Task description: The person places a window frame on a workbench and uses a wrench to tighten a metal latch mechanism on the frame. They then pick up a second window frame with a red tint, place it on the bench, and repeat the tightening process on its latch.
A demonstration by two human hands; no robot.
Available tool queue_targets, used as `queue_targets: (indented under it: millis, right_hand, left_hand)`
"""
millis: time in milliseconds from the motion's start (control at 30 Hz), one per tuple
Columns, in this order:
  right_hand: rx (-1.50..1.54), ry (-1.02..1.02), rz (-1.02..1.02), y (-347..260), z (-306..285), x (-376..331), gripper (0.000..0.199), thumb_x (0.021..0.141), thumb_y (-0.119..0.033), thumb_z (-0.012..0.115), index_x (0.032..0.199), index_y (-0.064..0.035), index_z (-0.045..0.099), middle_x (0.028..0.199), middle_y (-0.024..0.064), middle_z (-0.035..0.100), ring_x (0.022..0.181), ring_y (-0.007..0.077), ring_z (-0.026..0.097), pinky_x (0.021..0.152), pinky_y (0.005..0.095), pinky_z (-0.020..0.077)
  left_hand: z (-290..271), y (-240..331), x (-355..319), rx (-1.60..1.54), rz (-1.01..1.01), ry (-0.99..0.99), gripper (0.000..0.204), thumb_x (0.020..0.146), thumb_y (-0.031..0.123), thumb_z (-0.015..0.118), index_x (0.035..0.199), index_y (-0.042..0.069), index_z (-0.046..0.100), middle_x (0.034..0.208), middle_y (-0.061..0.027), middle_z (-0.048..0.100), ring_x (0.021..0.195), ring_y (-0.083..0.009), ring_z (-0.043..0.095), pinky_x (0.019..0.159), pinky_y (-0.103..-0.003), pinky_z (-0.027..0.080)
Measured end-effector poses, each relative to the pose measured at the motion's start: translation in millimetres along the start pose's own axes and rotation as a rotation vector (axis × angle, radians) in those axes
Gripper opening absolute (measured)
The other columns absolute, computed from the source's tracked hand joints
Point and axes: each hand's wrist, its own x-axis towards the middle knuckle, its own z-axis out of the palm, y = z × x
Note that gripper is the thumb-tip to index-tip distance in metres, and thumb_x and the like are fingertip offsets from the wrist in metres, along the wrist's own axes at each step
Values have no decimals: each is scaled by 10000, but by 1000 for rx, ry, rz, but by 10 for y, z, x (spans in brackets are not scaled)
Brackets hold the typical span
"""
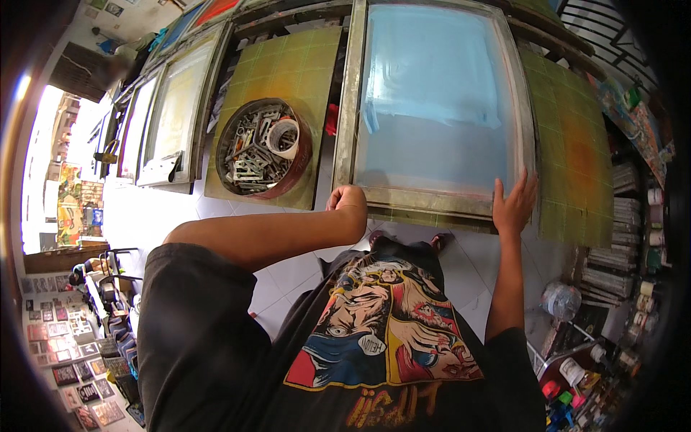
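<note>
In front of me lies a wooden-framed printing screen [348, 137], its mesh coated with light blue [432, 68] over the upper part and a thinner grey-blue below. My left hand [348, 200] is bent at the wrist at the near left corner of this frame, its fingers curled in against the wood and partly hidden. At the near right corner my right hand [514, 204] rests on the frame's edge, fingers stretched out and thumb apart. Both forearms reach the frame from either side of my body.
Left of the screen, a round reddish tub [294, 176] full of metal clips and a white ring-shaped container [283, 137] sits on a yellow-green board [288, 61]. Another such board [568, 144] is to the right. More framed screens [175, 108] stand at left; a clear plastic bottle [561, 301] is lower right.
</note>
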Motion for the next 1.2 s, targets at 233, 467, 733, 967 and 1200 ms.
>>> queue_targets:
  millis: [233, 467, 733, 967, 1200]
  right_hand:
    - [-60, -54, -9, 0, -29, 2, 775, 909, -473, 535, 1465, -20, 240, 1486, 307, 221, 1382, 433, 246, 1104, 517, 238]
    - [-31, -88, -24, 13, -93, 18, 794, 913, -461, 533, 1485, -21, 203, 1498, 306, 209, 1391, 430, 229, 1104, 506, 222]
    - [14, -120, -35, -1, -91, 83, 825, 887, -471, 556, 1469, 9, 221, 1477, 339, 217, 1386, 455, 226, 1092, 518, 222]
    - [-67, -175, -20, -31, -96, 43, 836, 892, -490, 540, 1481, -7, 198, 1486, 337, 201, 1394, 453, 209, 1091, 523, 214]
    - [-71, -152, 5, 78, 69, -4, 781, 937, -491, 485, 1509, -74, 154, 1534, 269, 146, 1425, 404, 156, 1124, 532, 162]
  left_hand:
    - [29, -238, -236, -186, 68, 214, 160, 679, 185, 750, 832, 143, 738, 759, -4, 674, 669, -189, 660, 516, -332, 471]
    - [51, -266, -304, -271, 80, 238, 117, 817, 163, 614, 791, 118, 719, 774, -45, 698, 750, -211, 692, 576, -335, 490]
    - [1126, -405, -388, -568, -100, 441, 114, 836, 152, 575, 853, 65, 647, 702, -115, 668, 623, -273, 676, 518, -436, 526]
    - [1467, 517, -349, -1307, -466, 808, 235, 931, 236, 553, 807, 42, 505, 641, -152, 590, 544, -299, 593, 517, -455, 436]
    - [956, 868, 48, -2290, -727, 985, 358, 747, 200, 782, 704, 56, 458, 570, 47, 392, 539, -71, 339, 475, -265, 289]
